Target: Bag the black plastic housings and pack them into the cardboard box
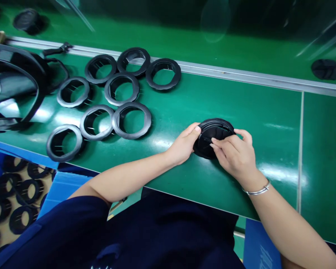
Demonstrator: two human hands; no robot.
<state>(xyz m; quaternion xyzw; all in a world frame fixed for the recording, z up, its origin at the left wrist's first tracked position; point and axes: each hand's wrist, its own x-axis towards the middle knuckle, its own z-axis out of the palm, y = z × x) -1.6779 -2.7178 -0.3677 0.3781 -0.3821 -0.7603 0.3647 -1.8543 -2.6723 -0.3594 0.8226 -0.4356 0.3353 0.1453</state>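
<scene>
A round black plastic part, like an air vent with an inner insert, is held tilted just above or on the green tabletop. My left hand grips its left rim, thumb on top. My right hand is closed at its middle, thumb and fingertips pinched together at the insert. Another right-hand finger reaches to the rim on the right. Whether a small separate piece is between those fingertips is hidden. Left of my hands, several hollow black rings lie on the green table.
A blue box at lower left holds more black rings on cardboard. A dark headset-like object lies at far left. Along the back runs a metal rail; beyond it are a slatted black disc and another round black part.
</scene>
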